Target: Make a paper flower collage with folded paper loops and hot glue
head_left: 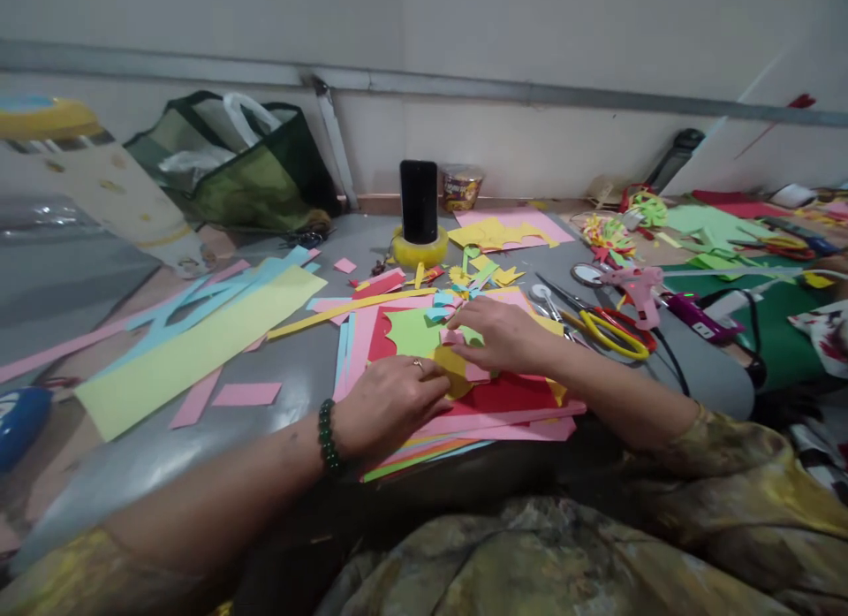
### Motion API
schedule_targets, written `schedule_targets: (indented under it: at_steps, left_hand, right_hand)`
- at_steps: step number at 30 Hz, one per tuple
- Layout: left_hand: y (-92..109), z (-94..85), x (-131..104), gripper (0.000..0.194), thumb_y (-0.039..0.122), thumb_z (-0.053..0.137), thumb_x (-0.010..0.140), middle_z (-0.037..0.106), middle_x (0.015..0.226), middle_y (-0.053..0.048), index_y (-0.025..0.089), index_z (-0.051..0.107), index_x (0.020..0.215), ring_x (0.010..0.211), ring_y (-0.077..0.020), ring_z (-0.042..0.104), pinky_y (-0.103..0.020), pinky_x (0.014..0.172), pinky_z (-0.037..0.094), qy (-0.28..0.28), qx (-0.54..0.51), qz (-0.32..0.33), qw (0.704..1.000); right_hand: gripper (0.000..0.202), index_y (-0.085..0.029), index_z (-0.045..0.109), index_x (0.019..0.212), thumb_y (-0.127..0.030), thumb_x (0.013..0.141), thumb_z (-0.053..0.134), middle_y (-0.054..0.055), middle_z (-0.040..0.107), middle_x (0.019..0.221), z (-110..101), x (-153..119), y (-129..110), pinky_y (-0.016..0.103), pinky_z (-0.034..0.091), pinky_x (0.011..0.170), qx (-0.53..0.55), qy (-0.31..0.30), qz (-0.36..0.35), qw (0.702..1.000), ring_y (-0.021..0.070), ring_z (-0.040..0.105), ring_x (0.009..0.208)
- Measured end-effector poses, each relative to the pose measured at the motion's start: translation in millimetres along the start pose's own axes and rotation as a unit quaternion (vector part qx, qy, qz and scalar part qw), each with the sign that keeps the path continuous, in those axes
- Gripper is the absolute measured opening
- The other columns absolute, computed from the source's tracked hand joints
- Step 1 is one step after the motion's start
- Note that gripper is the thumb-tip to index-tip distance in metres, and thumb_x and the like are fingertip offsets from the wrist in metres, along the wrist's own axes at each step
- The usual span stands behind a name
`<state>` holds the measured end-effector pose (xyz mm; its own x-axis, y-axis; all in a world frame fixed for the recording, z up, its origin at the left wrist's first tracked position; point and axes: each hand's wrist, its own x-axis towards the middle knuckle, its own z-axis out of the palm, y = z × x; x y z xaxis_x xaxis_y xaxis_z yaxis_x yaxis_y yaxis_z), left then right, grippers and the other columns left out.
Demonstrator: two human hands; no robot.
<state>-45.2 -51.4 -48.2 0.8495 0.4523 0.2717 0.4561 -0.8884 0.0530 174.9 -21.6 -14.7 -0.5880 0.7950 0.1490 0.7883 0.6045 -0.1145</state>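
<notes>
My left hand lies low over the red sheet, its fingers stretched and close together, the tips by a yellow paper circle. A ring and a green bead bracelet show on it. My right hand is bent over the same spot, thumb and fingers closed about a small pink paper piece; the exact grip is partly hidden. Beneath lies a scallop-edged green paper shape. Small blue paper bits lie just beyond my right fingers. A stack of coloured sheets supports all this.
Scissors with yellow handles and a pink glue gun lie to the right. Behind stand a phone on a yellow tape roll and a cup. Paper strips, a tumbler and a green bag are left.
</notes>
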Motion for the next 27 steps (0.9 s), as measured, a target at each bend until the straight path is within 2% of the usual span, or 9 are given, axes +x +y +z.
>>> schedule_targets:
  at_steps: [4,8,10,14,18,21,24,25,27]
  left_hand:
    - [1,0.6,0,0.032,0.026,0.042,0.104,0.075,0.097,-0.008,0.018,0.071,0.093,0.074,-0.0183,0.068,-0.029,0.059,0.046,0.015,0.002,0.006,1.0]
    - [0,-2.1,0,0.033,0.026,0.041,0.104,0.075,0.097,-0.008,0.018,0.07,0.09,0.075,-0.0176,0.068,-0.028,0.061,0.046,0.01,-0.004,0.008,1.0]
    - [1,-3.6,1,0.032,0.031,0.043,0.103,0.074,0.097,-0.008,0.017,0.068,0.089,0.076,-0.0181,0.068,-0.028,0.063,0.046,-0.003,-0.017,0.004,1.0]
    - [2,-4.5,0,0.034,0.034,0.044,0.102,0.072,0.09,-0.008,0.017,0.067,0.084,0.076,-0.0195,0.067,-0.029,0.065,0.048,-0.031,-0.063,-0.017,0.997]
    - [-9,-10.9,2,0.026,0.036,0.051,0.098,0.073,0.107,-0.011,0.018,0.069,0.105,0.095,-0.0226,0.068,-0.035,0.081,0.055,0.035,-0.155,-0.087,0.983]
    - [-27,-25.2,17,0.055,0.041,0.064,0.089,0.062,0.134,-0.015,0.019,0.053,0.138,0.092,-0.0206,0.066,-0.038,0.082,0.057,0.118,-0.26,-0.185,0.94]
    - [-41,-37.9,48,0.083,0.036,0.077,0.074,0.047,0.151,-0.014,0.028,0.04,0.149,0.08,-0.0134,0.064,-0.033,0.075,0.057,0.096,-0.423,-0.189,0.881]
    - [-44,-39.4,61,0.08,0.032,0.078,0.072,0.052,0.146,-0.012,0.029,0.045,0.145,0.081,-0.0135,0.064,-0.032,0.074,0.057,0.073,-0.48,-0.172,0.857]
    - [-45,-37.9,84,0.047,0.026,0.075,0.075,0.067,0.113,-0.008,0.021,0.063,0.12,0.084,-0.0147,0.063,-0.03,0.079,0.055,0.032,-0.563,-0.141,0.813]
  right_hand:
    - [0.019,-0.018,0.072,0.102,-0.02,0.093,0.055,0.011,0.076,0.097,-1,23,-12,0.03,0.041,0.064,-0.085,-0.059,0.016,0.995,0.0236,0.066,0.092]
    - [0.022,-0.016,0.073,0.093,-0.013,0.092,0.051,0.012,0.077,0.092,-3,23,-8,0.029,0.036,0.059,-0.133,-0.06,0.027,0.989,0.0223,0.067,0.084]
    - [0.022,-0.015,0.073,0.088,-0.011,0.09,0.051,0.013,0.077,0.09,-5,16,2,0.03,0.038,0.06,-0.125,-0.019,0.028,0.992,0.023,0.067,0.084]
    - [0.016,-0.017,0.072,0.081,-0.017,0.087,0.057,0.009,0.074,0.082,-17,1,27,0.029,0.044,0.064,0.009,0.157,0.054,0.986,0.0187,0.063,0.073]
    - [0.013,-0.018,0.072,0.073,-0.024,0.081,0.063,0.003,0.067,0.073,-37,-2,42,0.028,0.043,0.06,0.178,0.271,0.08,0.943,0.0137,0.054,0.063]
    - [0.012,-0.019,0.072,0.072,-0.027,0.079,0.067,0.001,0.064,0.07,-46,2,37,0.027,0.041,0.058,0.249,0.26,0.06,0.931,0.0118,0.048,0.06]
    - [0.013,-0.019,0.072,0.074,-0.029,0.081,0.067,0.0,0.062,0.07,-43,8,21,0.027,0.041,0.058,0.291,0.234,0.022,0.927,0.0111,0.048,0.06]
    - [0.013,-0.019,0.071,0.074,-0.029,0.081,0.067,0.0,0.061,0.071,-41,11,16,0.027,0.041,0.059,0.295,0.238,0.01,0.925,0.0114,0.049,0.062]
    - [0.013,-0.019,0.07,0.075,-0.029,0.082,0.065,0.001,0.061,0.073,-36,14,10,0.027,0.042,0.06,0.294,0.265,-0.001,0.919,0.0125,0.051,0.066]
